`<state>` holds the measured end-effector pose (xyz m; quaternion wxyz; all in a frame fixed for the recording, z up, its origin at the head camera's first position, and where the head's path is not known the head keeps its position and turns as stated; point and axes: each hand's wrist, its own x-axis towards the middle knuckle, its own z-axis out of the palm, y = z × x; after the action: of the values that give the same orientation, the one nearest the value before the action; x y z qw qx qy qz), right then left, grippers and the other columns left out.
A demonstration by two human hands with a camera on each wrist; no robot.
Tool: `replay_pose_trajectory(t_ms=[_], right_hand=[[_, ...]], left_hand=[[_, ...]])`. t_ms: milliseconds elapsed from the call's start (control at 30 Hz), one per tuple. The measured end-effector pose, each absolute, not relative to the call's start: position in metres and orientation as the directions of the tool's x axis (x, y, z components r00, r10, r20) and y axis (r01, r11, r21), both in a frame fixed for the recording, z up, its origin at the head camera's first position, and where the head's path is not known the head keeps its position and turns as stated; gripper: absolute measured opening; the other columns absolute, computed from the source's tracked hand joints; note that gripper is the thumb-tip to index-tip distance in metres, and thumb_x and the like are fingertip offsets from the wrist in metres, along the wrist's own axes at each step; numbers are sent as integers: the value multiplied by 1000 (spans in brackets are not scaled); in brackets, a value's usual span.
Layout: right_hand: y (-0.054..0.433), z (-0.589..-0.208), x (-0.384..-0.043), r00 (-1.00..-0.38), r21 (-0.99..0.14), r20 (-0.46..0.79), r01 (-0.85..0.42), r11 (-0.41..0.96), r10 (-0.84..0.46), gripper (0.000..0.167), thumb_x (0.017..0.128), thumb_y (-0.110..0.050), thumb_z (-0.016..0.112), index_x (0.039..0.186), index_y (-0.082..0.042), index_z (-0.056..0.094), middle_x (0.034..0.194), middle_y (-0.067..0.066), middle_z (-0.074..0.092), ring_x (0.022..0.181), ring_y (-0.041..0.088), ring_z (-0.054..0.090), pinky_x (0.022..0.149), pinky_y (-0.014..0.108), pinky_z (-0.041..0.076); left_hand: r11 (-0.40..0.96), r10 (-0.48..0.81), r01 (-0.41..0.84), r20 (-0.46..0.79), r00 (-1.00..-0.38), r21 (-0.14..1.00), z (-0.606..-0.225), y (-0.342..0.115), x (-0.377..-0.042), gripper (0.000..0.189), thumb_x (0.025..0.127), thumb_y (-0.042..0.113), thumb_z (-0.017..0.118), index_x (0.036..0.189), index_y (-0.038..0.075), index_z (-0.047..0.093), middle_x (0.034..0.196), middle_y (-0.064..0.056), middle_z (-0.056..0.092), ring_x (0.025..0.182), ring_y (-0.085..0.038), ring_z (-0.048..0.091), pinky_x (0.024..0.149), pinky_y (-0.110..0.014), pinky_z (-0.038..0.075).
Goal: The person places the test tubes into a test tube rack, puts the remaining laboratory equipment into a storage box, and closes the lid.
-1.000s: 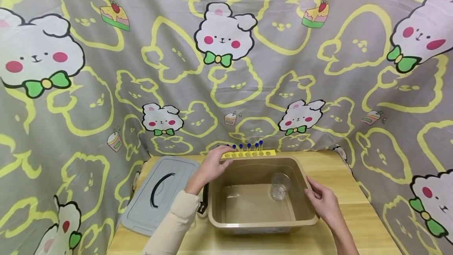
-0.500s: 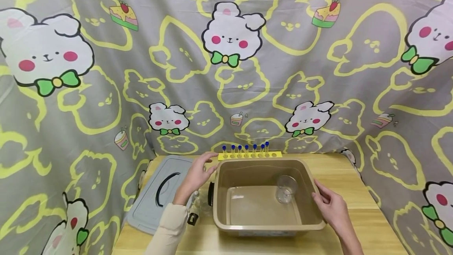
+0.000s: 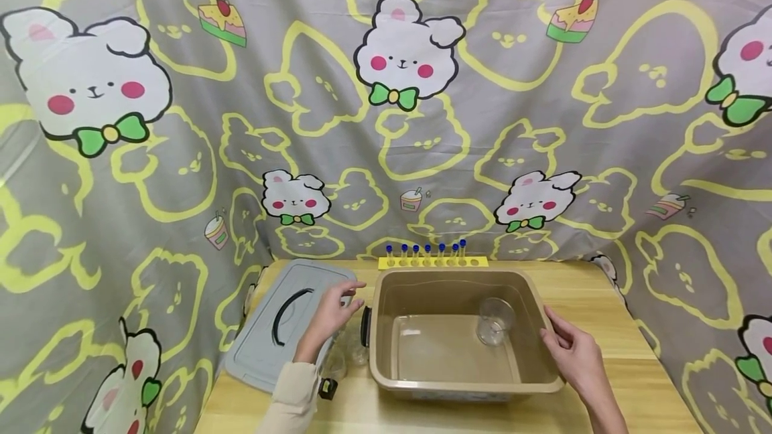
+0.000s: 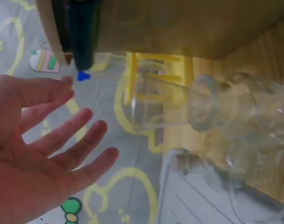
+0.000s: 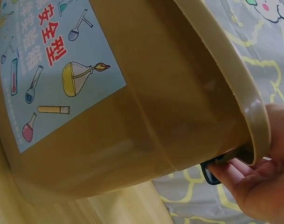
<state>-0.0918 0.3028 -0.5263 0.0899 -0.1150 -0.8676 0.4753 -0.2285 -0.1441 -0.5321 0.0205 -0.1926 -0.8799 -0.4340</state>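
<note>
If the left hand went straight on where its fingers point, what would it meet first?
Probably the left rim of the brown bin. Depth is hard to judge, though: the left hand may be high enough to pass above.

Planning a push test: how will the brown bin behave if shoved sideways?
The brown bin will probably slide rather than tip: it sits low and wide. Its thick, lipped rim suggests fairly stiff walls. The clear cup inside looks round and unsecured, so might shift.

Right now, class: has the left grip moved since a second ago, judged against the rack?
Yes: in the head view, the left grip has shifted left and down from the rack, whose left end it hid and now leaves showing.
</note>
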Motion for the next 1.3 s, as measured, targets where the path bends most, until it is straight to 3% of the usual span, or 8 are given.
replay_pose_trajectory(t_ms=[267,400,667,967,1300], right_hand=[[303,-526,-91,-957,-849,50,111,517,287,49,100,-16,66,145,0,55,132,29,59,91,-18,53,70,5,48],[303,-526,-91,-958,-851,46,110,513,283,49,100,-16,66,145,1,55,132,30,59,92,-17,54,70,6,50],[304,-526,-91,-958,-840,52,112,531,284,49,100,-17,66,145,0,55,131,29,59,92,-16,54,68,6,49],[302,-526,-91,-959,-849,24,129,512,281,50,101,-19,66,146,-2,54,135,27,58,93,-16,54,70,7,50],[302,-526,-91,-955,-844,51,116,524,293,49,100,-16,67,145,-1,56,133,28,59,92,-18,53,69,5,49]], left_hand=[[577,344,371,196,-918,728,-546,-150,-224,32,87,-3,76,119,-3,71,122,-23,68,105,-46,65,89,-63,54],[623,375,398,191,-907,674,-553,-152,-223,35,87,1,79,120,-1,70,120,-20,69,104,-41,66,89,-57,55],[626,430,445,194,-882,640,-564,-153,-221,43,78,-10,79,119,-7,68,117,-22,67,103,-44,65,88,-55,56],[697,404,445,205,-892,563,-570,-150,-218,46,73,-11,81,116,-6,70,112,-21,66,99,-40,65,86,-55,57],[674,376,438,234,-896,595,-573,-148,-218,43,72,-14,78,114,-7,70,108,-19,67,97,-36,67,81,-44,61]])
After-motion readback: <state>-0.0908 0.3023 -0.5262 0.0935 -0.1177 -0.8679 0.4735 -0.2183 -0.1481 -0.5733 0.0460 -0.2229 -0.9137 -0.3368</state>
